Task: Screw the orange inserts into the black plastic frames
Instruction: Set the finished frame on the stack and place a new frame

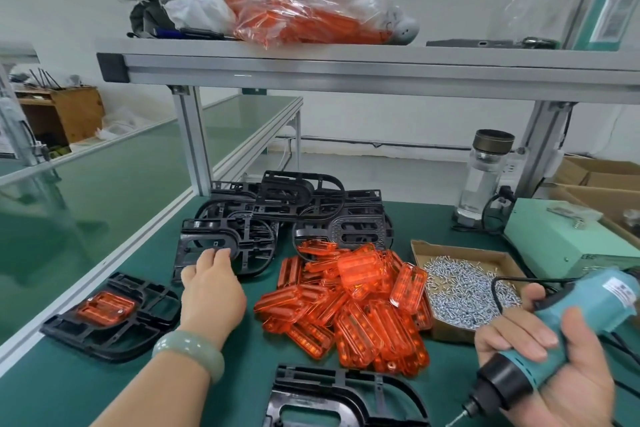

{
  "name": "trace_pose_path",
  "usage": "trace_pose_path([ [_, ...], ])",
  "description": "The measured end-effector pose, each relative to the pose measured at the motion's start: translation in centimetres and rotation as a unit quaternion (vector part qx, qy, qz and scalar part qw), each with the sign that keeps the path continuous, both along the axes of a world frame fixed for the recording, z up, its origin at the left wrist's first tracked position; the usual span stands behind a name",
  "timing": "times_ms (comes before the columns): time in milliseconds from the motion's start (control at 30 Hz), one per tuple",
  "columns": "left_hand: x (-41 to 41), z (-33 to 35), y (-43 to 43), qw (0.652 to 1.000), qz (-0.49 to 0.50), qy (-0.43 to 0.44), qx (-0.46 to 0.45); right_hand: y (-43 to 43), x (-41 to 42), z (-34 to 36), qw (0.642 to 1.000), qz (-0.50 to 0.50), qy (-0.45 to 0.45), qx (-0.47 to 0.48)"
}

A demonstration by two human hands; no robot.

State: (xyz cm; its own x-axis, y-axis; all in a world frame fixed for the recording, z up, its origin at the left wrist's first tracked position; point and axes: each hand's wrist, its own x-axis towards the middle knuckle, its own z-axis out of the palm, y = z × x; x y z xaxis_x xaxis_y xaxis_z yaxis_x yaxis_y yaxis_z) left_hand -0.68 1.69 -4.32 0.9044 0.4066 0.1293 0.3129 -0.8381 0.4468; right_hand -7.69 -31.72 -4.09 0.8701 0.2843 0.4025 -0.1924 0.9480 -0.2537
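Left hand [211, 284] is at centre-left, on the nearest black frame [197, 236] of the frame pile [301, 208]. Its fingers curl over the frame's inner edge and the thumb is at the near edge, so it's grasping that frame. Jade-green bangle [188, 352] on that wrist.

Loose orange inserts [353, 302] are heaped mid-frame, just right of the left hand and not touching it. The heap's far edge is up against the frame pile.

Right hand [540, 367], lower right, is wrapped round a teal electric screwdriver [595, 305], with the bit [457, 419] pointing down-left toward the bottom edge. Cardboard tray of screws [464, 291] sits between the inserts and the right hand, touching the heap.

Finished unit [114, 336] at lower left: a frame with an orange insert seated in it, left of the left forearm and apart from it. Bare frame [346, 392] at bottom centre, between the forearms, partly cut off by the frame edge.

All of this is on the green mat [69, 392].

Back right: glass bottle [485, 177] and pale green power box [568, 239]. Upper shelf: clear bag of orange parts [304, 10].
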Motion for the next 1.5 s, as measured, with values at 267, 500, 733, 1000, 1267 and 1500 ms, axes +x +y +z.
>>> trace_pose_path([
  [267,0.3,-0.2,1.3,0.982,-0.034,0.009,0.183,0.0,0.1,-0.1,1.0,0.005,-0.004,0.005],
  [500,-3.3,1.8,0.0,0.991,-0.058,-0.123,0.009,0.0,0.2,-0.6,0.999,0.016,-0.004,0.037],
  [733,-8.9,4.0,-4.3,0.925,-0.248,-0.21,-0.196,-0.1,-0.1,-1.1,0.998,0.018,-0.013,0.054],
  [1000,-9.2,3.3,-8.1,0.951,-0.209,-0.205,-0.103,0.3,-1.1,-0.4,0.997,-0.055,0.055,0.013],
  [1267,-9.2,4.6,-14.1,0.947,-0.211,-0.221,-0.097,1.4,-1.5,0.0,0.996,0.028,0.066,-0.05],
  [1500,-10.5,5.1,-16.1,0.917,-0.333,-0.205,-0.086,0.9,-1.8,0.5,0.983,-0.013,0.111,-0.143],
])
